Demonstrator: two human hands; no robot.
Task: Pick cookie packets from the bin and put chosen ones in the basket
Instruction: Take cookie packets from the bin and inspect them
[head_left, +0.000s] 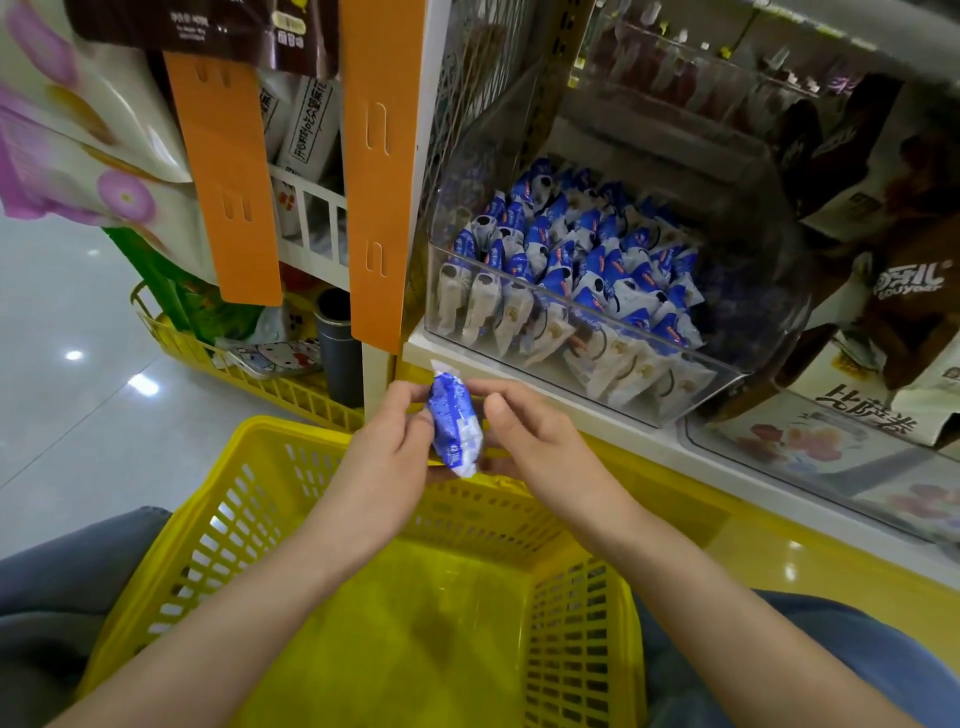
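Observation:
A blue and white cookie packet (455, 423) is held upright between both hands above the far rim of the yellow basket (291, 525). My left hand (387, 447) pinches its left side. My right hand (524, 431) grips its right side, thumb on the front. The clear plastic bin (613, 358) on the shelf behind holds several more blue and white packets (582, 254). Nothing lies inside the basket, which rests on my lap.
Orange shelf strips (379, 171) hang left of the bin. A second yellow basket (270, 384) with goods and a dark cylinder (340, 348) stands on the floor at left. Brown and white snack boxes (893, 291) fill the shelf at right.

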